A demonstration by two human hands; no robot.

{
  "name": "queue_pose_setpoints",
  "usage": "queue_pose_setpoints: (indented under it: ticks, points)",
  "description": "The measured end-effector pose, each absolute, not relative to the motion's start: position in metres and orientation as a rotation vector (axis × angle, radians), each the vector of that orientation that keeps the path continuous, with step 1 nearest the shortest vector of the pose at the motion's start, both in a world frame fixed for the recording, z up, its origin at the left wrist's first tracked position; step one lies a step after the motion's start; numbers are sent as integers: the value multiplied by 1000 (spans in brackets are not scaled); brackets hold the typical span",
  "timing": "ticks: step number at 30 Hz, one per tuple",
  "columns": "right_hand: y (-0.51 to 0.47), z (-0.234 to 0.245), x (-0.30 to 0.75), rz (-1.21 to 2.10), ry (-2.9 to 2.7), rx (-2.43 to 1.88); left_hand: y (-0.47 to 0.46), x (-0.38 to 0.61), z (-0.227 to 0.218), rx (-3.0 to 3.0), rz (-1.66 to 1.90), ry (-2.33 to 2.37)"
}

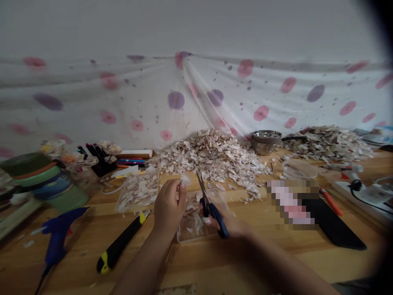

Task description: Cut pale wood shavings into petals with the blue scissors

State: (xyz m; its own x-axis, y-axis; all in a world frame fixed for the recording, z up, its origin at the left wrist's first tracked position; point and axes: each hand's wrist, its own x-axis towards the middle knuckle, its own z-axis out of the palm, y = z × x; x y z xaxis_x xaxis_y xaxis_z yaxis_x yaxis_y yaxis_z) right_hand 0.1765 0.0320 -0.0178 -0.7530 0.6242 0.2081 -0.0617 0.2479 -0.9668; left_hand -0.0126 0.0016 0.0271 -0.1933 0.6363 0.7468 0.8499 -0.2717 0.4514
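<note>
My left hand [169, 203] pinches a small pale flake [185, 180] between its fingertips, held above a clear plastic box [192, 231] with loose flakes in it. My right hand [229, 223] grips blue-handled scissors [208, 203]; their blades point up and away, tips close to the flake. A second clear tray [138, 190] full of pale flakes lies just left of my left hand. Behind both hands spreads a large heap of pale flakes [211, 157] on the wooden table [215, 262].
A black-and-yellow utility knife [121, 243] and a blue glue gun [58, 235] lie at the front left. Stacked bowls [46, 182] stand far left, markers [130, 161] behind. A steel pot [265, 141], another flake heap [328, 143], a black flat case [333, 225] and an orange-red pen [330, 200] sit right.
</note>
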Motion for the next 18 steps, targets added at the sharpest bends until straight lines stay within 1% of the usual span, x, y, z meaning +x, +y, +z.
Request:
queue_pose_setpoints:
  ticks: [3,6,13,18]
  points:
    - [25,-16,172,1583,-1986,-454,-1,-13,27,-1757,-1244,-1566]
    - [20,-12,170,1542,-2013,-490,-3,-10,26,-1739,-1203,-1550]
    - [19,-9,168,1433,-2076,-563,-7,7,25,-1829,-1504,-1862]
    - [21,-8,167,1426,-2058,-607,-6,10,25,-1835,-1535,-1918]
